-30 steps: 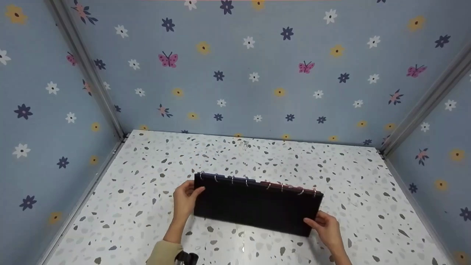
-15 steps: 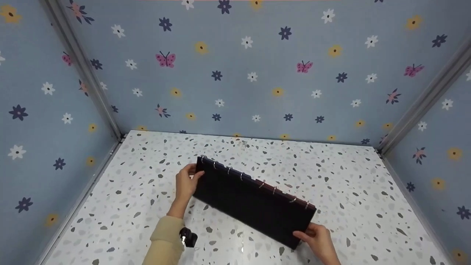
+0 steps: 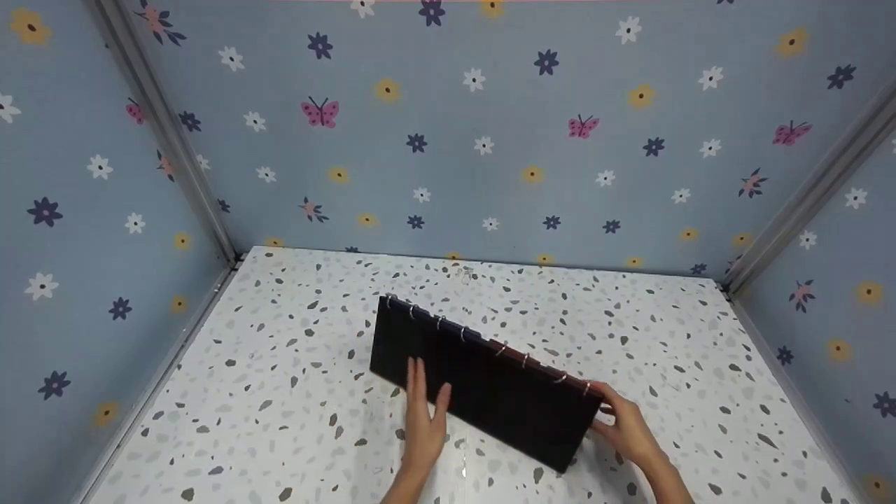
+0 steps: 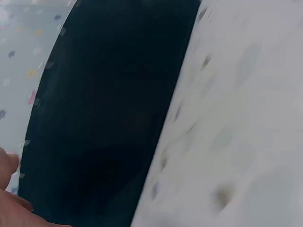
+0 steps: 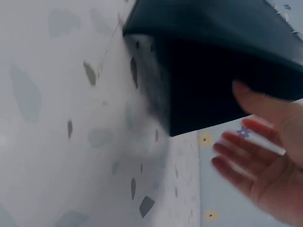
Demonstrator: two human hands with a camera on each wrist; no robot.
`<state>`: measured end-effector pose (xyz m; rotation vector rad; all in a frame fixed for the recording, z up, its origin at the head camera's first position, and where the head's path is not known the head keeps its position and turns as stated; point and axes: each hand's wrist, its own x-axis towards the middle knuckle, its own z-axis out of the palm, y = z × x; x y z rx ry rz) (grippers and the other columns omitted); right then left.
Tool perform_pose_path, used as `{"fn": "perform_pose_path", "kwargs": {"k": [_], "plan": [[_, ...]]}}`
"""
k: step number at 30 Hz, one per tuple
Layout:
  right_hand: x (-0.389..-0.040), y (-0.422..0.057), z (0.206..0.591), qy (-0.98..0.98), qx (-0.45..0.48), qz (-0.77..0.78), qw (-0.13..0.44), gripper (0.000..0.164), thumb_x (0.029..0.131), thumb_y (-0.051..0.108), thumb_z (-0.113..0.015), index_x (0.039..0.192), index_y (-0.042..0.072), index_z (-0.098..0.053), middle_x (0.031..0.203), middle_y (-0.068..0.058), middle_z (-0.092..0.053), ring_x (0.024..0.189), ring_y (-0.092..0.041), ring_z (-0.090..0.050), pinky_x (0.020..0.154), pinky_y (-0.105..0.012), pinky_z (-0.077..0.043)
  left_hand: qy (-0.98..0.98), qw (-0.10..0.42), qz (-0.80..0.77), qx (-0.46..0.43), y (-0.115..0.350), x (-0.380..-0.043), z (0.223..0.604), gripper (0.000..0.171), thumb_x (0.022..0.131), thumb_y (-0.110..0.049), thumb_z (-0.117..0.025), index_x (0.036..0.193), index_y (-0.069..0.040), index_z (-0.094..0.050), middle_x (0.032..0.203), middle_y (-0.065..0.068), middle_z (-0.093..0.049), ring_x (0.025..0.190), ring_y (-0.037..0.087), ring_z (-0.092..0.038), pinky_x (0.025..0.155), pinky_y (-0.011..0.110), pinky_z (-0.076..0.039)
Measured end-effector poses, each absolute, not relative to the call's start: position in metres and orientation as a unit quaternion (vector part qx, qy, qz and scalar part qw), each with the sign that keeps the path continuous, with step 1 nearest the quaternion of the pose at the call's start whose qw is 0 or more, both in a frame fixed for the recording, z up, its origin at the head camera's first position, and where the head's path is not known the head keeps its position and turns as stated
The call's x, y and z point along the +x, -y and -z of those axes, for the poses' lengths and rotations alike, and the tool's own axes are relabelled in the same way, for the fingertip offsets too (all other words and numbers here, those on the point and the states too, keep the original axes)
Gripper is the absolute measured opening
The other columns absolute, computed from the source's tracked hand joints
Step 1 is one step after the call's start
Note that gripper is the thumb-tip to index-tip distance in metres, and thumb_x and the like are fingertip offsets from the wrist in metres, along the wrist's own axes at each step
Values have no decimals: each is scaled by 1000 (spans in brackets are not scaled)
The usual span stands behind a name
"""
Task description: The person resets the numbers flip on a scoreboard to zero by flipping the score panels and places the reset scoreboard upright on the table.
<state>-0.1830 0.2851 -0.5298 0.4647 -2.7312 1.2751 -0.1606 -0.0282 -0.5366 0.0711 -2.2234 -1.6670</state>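
Observation:
A long black tent-shaped stand, bound with several metal rings like a desk calendar, stands slantwise on the table. Its left end is farther away than its right. Dark blue and dark red strips show along the ringed top edge. My left hand has straight fingers and overlaps the front panel left of its middle. At the right end is my right hand, index finger by the upper corner and thumb lower down. In the right wrist view its fingers are spread beside the stand's hollow end.
The white speckled tabletop extends around the stand. A blue wall with flowers and butterflies rises behind it. Grey metal posts stand at both back corners, and side walls flank the table.
The stand has turned, its left end going away and its right end coming nearer. My left hand has let go of the left end and moved right. My right hand has shifted up toward the corner.

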Motion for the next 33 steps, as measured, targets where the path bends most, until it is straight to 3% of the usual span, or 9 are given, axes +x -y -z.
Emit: {"fn": "perform_pose_path", "kwargs": {"k": [3,6,16,23,29,33], "plan": [[-191,-285,535,878,238,-410,73,47,70,-13,-66,113,-2,-54,105,-11,-62,94,-16,-59,76,-36,-48,782,167,600,29,12,-156,545,60,94,-27,-44,140,-2,-15,146,17,-6,130,35,-11,101,52,-14],[-193,-285,537,876,267,-389,98,39,70,-17,-63,106,-4,-59,98,-10,-64,88,-10,-60,73,-32,-49,785,155,599,36,6,-161,554,58,95,-27,-40,141,-2,-13,146,17,-5,130,36,-11,101,52,-14],[-172,-277,533,903,213,-359,96,21,72,-10,-65,88,3,-67,83,-6,-67,75,-13,-63,67,-33,-50,790,129,599,-3,20,-196,556,56,97,-29,-35,140,0,-16,145,19,-5,130,36,-10,101,52,-12],[-142,-256,528,907,204,-357,92,21,71,-9,-64,85,6,-68,79,-1,-67,70,-4,-60,61,-27,-50,810,73,579,-59,29,-234,552,56,97,-34,-30,139,-1,-18,145,18,-10,130,35,-11,102,52,-11],[-127,-239,522,899,209,-382,54,24,69,-9,-64,91,0,-67,80,-6,-68,70,-5,-61,59,-28,-51,802,50,591,-76,22,-250,550,57,97,-39,-29,140,-3,-19,145,15,-13,131,32,-13,104,46,-12],[-129,-240,526,875,242,-419,16,28,73,-6,-65,101,-2,-63,90,-9,-66,75,-8,-62,61,-30,-51,809,55,578,-95,18,-230,545,56,96,-38,-33,139,-2,-23,143,19,-16,129,36,-15,102,50,-14]]}}
